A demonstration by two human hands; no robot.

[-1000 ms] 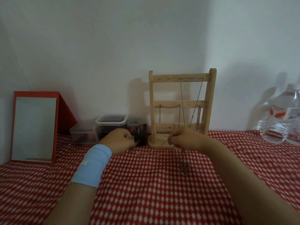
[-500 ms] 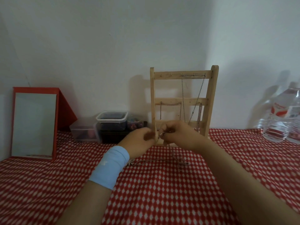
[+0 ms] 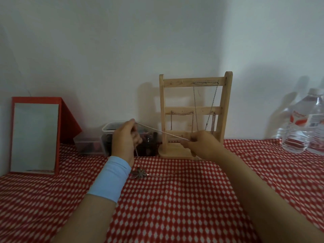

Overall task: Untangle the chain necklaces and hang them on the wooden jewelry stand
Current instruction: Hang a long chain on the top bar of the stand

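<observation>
One wide-angle view from the person's head, facing forward and slightly down over a red checked tablecloth [image 3: 175, 207] toward the wooden jewelry stand [image 3: 184, 109] at a white wall [image 3: 122, 50]. Both forearms [image 3: 263, 207] enter from the bottom edge, near the lens.

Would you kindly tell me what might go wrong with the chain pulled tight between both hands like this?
The chain runs taut between the left hand and right hand; pulling harder might tighten a knot or strain a link. The right hand works close before the wooden stand, so it may snag the hung necklaces. The pendant lies on the tablecloth and could catch when lifted.
</observation>
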